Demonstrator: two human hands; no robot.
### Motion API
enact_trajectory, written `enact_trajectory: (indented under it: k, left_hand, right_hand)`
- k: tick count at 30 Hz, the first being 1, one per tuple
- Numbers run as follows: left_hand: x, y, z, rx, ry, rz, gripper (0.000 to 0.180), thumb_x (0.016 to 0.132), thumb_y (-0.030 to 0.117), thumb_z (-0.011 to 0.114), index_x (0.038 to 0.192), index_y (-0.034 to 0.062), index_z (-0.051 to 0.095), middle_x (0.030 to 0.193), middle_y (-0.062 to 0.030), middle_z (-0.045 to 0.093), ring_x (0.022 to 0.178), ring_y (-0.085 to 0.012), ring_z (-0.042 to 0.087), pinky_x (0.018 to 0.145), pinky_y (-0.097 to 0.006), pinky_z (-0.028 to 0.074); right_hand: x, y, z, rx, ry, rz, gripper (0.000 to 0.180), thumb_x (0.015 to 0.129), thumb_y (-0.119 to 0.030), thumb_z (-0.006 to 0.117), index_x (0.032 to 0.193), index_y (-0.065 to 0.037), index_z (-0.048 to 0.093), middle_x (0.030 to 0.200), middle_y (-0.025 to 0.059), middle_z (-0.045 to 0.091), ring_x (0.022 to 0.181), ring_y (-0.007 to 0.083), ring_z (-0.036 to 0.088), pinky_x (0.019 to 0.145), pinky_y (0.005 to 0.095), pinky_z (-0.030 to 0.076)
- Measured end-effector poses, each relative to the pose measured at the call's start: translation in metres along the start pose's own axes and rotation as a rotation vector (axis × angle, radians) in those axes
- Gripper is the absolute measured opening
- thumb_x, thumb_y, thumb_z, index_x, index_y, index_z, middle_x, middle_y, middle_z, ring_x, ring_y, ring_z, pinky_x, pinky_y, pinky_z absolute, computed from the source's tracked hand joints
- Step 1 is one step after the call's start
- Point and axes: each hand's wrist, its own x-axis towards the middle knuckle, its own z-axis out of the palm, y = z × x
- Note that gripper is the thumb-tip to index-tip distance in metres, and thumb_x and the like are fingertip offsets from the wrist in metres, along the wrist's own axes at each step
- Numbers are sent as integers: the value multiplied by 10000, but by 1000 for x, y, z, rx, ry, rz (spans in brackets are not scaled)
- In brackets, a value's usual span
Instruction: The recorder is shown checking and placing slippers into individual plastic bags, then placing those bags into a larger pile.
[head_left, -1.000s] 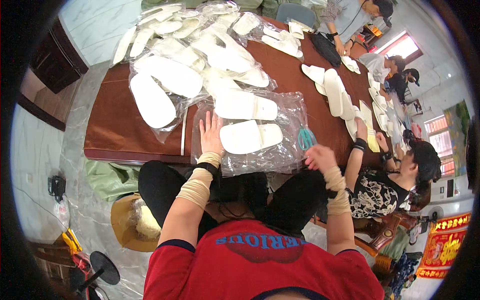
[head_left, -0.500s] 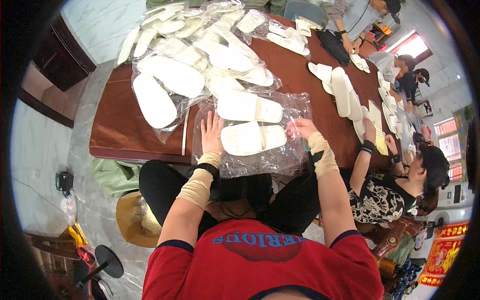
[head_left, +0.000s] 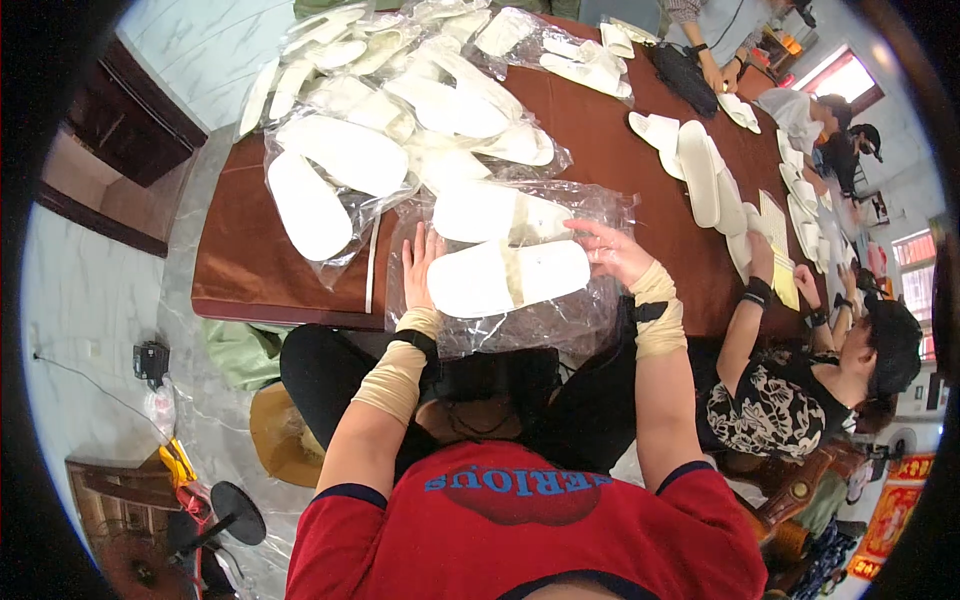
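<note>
Two white open-toed slippers lie crosswise on a clear plastic bag (head_left: 590,325) at the table edge in front of me. The far slipper (head_left: 470,213) rests flat on it. The near slipper (head_left: 500,280) looks larger and slightly tilted, its right end in the fingers of my right hand (head_left: 617,254); the thumb is mostly hidden. My left hand (head_left: 418,268) is open, fingers stretched away from me over the plastic, beside the near slipper's left end. Beyond it lies a bagged pair of slippers (head_left: 310,205).
A heap of bagged slippers (head_left: 450,95) covers the far left of the brown table (head_left: 250,240). More slippers (head_left: 700,175) lie to the right, beside a black bag (head_left: 685,85). A co-worker in a black cap (head_left: 895,345) sits close on my right, hands near a yellow sheet (head_left: 785,285).
My right hand has gone from pinching the bag's right side to the near slipper's right end. That slipper now looks larger and turned. My left hand has stayed almost in place.
</note>
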Motion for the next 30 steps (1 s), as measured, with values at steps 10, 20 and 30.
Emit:
enact_trajectory:
  k: [10, 20, 30]
  left_hand:
    - [5, 11, -14, 12, -53, 1, 612, 871, 358, 420, 1368, 4, 365, 1481, -134, 296, 1412, -322, 163, 1128, -508, 140]
    - [4, 12, -13, -86, -22, -67, 682, 856, 388, 499, 1406, 37, 300, 1482, -115, 299, 1412, -305, 170, 1130, -500, 142]
    - [4, 1, -13, -214, 160, -51, 600, 872, 303, 558, 1390, 74, 361, 1404, -140, 411, 1359, -292, 298, 1114, -479, 203]
  right_hand:
    - [27, 47, -38, -282, -60, -180, 445, 835, -158, 623, 1248, -35, 510, 1199, 79, 558, 1062, 167, 539, 934, 289, 406]
    - [65, 59, -32, -843, 333, -366, 209, 773, -122, 712, 918, -38, 586, 893, 33, 597, 905, 155, 545, 835, 294, 426]
    - [49, 46, -1, -314, 94, -82, 276, 789, -94, 685, 1020, -68, 537, 928, -2, 564, 862, 98, 540, 756, 262, 443]
